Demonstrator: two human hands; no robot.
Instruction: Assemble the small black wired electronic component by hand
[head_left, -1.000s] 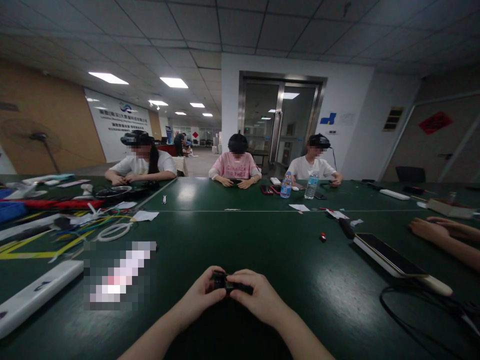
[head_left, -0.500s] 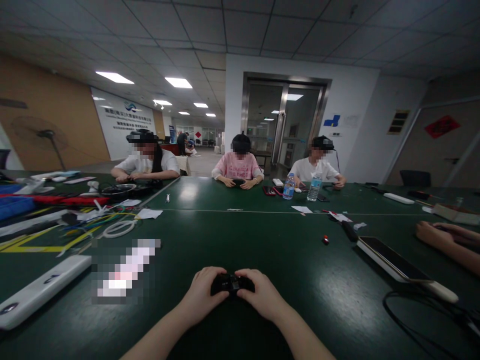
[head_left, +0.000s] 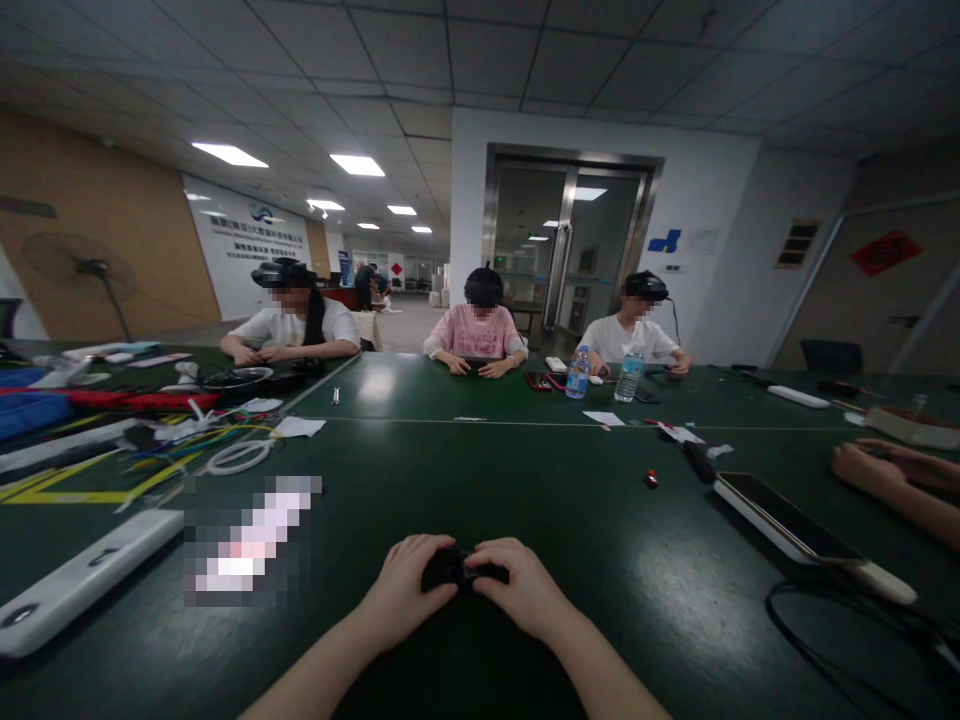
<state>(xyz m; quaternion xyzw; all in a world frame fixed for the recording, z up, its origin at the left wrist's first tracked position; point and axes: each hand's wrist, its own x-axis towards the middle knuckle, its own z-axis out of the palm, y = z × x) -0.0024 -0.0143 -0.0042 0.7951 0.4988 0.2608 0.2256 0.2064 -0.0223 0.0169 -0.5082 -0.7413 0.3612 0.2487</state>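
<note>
A small black object lies between my two hands, low in the middle of the head view, over the green table. My left hand is closed on its left end, fingers curled over the far side and thumb at the near side. On its right end my right hand is closed in the same way, with fingers across the top. What exactly the object is cannot be made out, as the fingers cover much of it.
A white device and a blurred-out phone-like item lie left. Right are a black-screened device, black cable, small red item and another person's hands. Two bottles stand farther back, before three seated people.
The fingers of my right hand have shifted slightly left over the black object, covering more of its middle. My left hand has hardly moved.
</note>
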